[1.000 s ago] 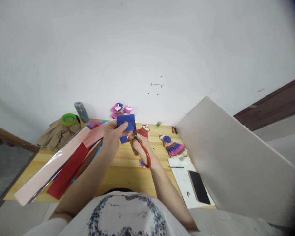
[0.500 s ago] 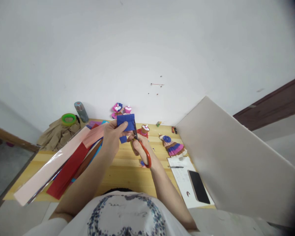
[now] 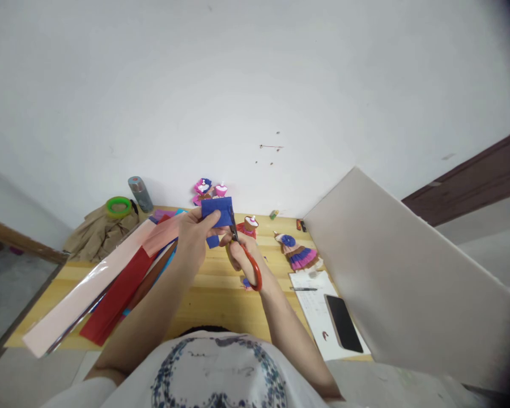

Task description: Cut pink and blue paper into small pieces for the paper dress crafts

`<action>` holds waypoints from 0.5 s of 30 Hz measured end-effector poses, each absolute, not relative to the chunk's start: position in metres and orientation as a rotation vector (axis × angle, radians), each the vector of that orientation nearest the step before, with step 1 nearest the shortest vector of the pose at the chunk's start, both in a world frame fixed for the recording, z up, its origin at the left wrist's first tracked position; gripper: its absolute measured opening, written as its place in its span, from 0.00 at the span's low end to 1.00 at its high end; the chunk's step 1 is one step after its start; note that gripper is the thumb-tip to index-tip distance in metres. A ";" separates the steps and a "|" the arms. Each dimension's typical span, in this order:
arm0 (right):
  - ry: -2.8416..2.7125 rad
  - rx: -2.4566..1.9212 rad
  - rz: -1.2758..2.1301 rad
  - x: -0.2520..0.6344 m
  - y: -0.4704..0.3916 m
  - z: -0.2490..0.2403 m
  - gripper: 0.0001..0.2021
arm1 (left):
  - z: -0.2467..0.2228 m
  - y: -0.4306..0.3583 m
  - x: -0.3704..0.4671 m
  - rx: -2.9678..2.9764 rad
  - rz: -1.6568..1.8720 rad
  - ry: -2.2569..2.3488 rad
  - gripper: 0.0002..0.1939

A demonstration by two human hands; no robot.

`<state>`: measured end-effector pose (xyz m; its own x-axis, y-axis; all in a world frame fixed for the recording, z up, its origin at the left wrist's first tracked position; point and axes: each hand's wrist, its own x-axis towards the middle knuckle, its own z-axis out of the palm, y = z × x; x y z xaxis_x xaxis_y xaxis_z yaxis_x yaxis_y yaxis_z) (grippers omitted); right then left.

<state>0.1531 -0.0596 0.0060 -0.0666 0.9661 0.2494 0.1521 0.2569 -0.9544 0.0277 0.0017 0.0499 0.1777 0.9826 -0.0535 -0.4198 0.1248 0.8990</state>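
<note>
My left hand pinches a folded piece of blue crepe paper, thumb across its front. A loose end of the same blue hangs below the fingers. My right hand grips a pair of scissors with orange-red handles. Their dark blades point up along the right edge of the blue paper; whether they are closed on it I cannot make out. Behind and right of the scissors stands a small red and brown paper figure. A small blue and pink scrap lies on the table under my right wrist.
Strips of coloured paper lie at left, beside a tan cloth, a green ring and a flask. At right are a layered paper dress, a pen, written sheets, a phone and an upright white board.
Both hands, the blue paper and the scissors keep nearly the same position. The view has shifted very slightly.
</note>
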 end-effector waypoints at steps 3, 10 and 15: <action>-1.468 -1.116 0.973 0.153 -0.060 0.006 0.26 | 0.051 0.001 0.027 0.889 1.199 0.807 0.12; -1.439 -1.137 0.988 0.153 -0.062 0.010 0.28 | 0.054 0.001 0.027 0.884 1.195 0.813 0.13; -1.424 -1.140 1.012 0.153 -0.062 0.009 0.30 | 0.053 0.002 0.026 0.898 1.183 0.817 0.15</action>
